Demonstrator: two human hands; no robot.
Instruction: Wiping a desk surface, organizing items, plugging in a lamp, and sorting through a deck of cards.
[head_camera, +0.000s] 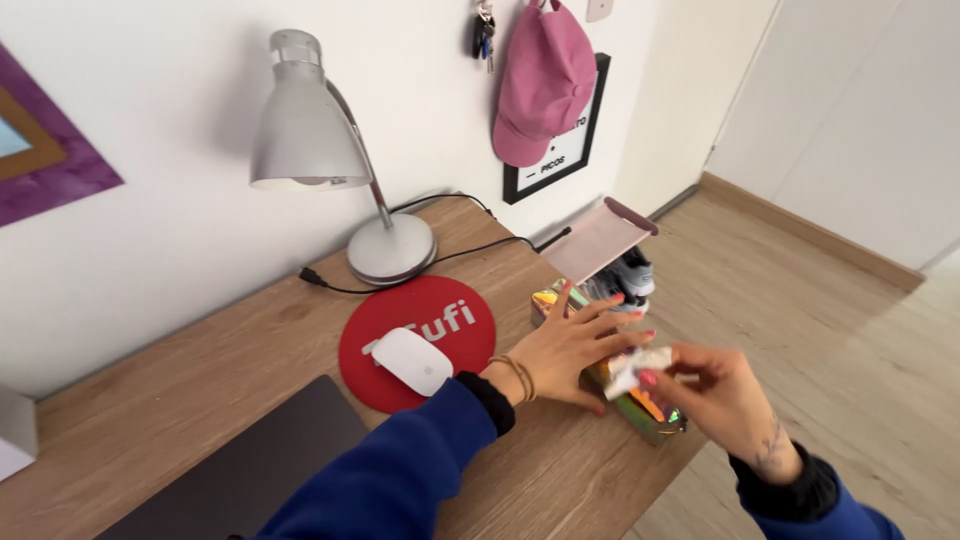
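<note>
Hands are meeting over a shiny box that is sitting at the edge of the wooden bench. The left hand is lying flat on the box with its fingers spread apart. The right hand is pinching a small white paper just above the box, fingers together on it. A white mouse is resting on a red round pad near the left wrist. A grey lamp is standing behind, and a pink cap is hanging on the wall.
</note>
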